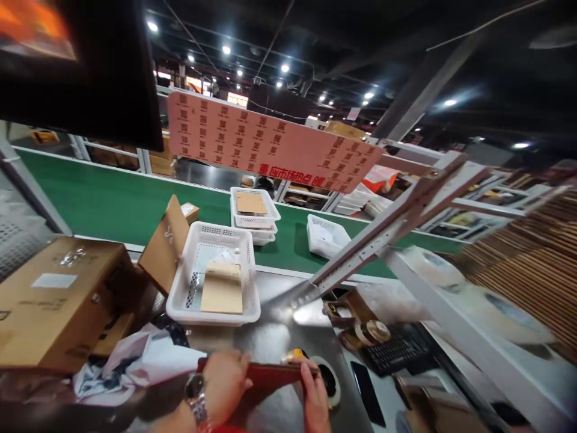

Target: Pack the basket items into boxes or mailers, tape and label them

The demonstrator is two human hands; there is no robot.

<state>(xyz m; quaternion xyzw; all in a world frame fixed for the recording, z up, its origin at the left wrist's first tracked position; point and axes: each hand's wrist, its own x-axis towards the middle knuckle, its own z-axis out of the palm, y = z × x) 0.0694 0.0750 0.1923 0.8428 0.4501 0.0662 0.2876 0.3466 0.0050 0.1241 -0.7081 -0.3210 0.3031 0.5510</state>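
My left hand (223,385), with a watch on the wrist, grips the left part of a dark red flat piece (273,376) with a straight upper edge. Around its right end are the fingers of my right hand (314,394). The piece is held level over the metal table (265,340); its lower part is blurred, and I cannot tell its exact kind. Just beyond the right hand lie a roll of tape (331,382) and a small yellow thing (296,353). A white plastic basket (250,300) with a flat cardboard box (222,290) in it stands ahead of the hands.
A large cardboard carton (58,300) sits on the left, near crumpled white plastic (153,361). Behind runs a green conveyor belt (288,234) carrying stacked baskets (255,207) and another basket (327,236). A slanted metal post (378,234), a keyboard (396,349) and a phone (367,391) are at right.
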